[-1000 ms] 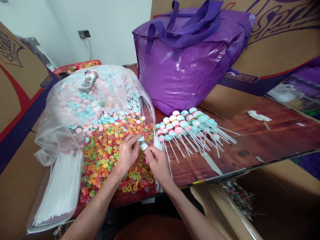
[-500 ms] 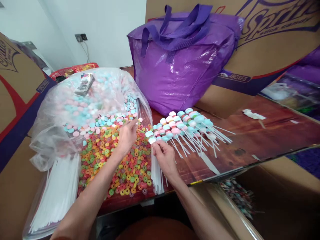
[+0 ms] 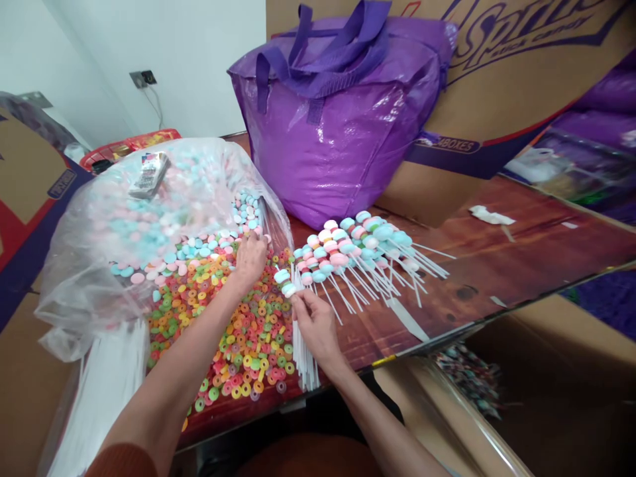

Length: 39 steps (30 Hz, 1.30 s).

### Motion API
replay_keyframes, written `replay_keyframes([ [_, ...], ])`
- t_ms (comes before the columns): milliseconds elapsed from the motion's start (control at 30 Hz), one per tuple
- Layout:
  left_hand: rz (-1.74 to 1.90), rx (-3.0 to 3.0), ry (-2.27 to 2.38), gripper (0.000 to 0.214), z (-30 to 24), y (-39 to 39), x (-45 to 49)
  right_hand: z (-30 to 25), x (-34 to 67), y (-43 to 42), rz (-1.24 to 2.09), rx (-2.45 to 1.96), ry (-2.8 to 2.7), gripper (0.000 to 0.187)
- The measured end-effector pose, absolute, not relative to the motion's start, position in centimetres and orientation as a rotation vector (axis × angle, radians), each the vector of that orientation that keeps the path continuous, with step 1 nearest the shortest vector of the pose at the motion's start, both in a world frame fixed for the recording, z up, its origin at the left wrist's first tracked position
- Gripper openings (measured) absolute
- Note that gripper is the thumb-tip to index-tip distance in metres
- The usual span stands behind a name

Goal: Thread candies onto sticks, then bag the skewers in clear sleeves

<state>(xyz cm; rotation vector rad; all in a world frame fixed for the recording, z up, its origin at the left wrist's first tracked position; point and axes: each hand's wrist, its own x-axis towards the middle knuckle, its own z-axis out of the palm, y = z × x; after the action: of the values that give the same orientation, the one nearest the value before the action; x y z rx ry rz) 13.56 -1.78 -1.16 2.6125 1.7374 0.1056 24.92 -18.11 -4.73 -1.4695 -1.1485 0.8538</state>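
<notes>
My right hand (image 3: 313, 324) pinches a white stick with two pastel candies (image 3: 285, 281) on its top, held above the loose white sticks (image 3: 304, 354) at the table's front edge. My left hand (image 3: 250, 257) reaches into the heap of blue, pink and white disc candies (image 3: 199, 248) at the mouth of a clear plastic bag (image 3: 99, 265), fingers curled down onto them. Coloured ring candies (image 3: 233, 324) lie spread under both forearms. Several finished candy sticks (image 3: 362, 255) lie in a row to the right.
A purple bag (image 3: 338, 126) stands behind the finished sticks. Printed cardboard boxes (image 3: 521, 79) line the back, right and left. Another bag of white sticks (image 3: 99, 397) lies at the front left. A remote-like object (image 3: 149, 173) rests on the plastic bag. White scraps (image 3: 489, 215) lie on the wooden table.
My left hand left the stick and moved up and left into the disc candies. My right hand kept the stick, which now carries two candies.
</notes>
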Motion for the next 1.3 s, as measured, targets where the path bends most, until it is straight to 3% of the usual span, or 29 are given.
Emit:
replay_keyframes([
  [233,0.167,2.585,1.658,0.034,-1.5,-1.4,13.7,-4.9,24.9,-18.2,0.836,-1.474,-1.179,0.031],
  [533,0.552,2.418,1.565,0.021,-1.0,-2.3,11.6,-4.9,24.9,-18.3,0.796,-1.468,-1.199,0.031],
  [700,0.968,1.646,1.209,0.018,-0.1,-4.9,8.9,-4.6,24.9,-18.2,0.818,-1.427,-1.204,0.031],
  [867,0.980,1.113,0.958,0.029,0.0,-7.9,7.7,-4.0,24.4,-18.4,0.868,-1.342,-1.236,0.029],
  [1300,1.108,1.232,0.951,0.022,-0.6,-10.0,7.6,-3.4,23.5,-19.0,0.747,-1.489,-1.374,0.026],
])
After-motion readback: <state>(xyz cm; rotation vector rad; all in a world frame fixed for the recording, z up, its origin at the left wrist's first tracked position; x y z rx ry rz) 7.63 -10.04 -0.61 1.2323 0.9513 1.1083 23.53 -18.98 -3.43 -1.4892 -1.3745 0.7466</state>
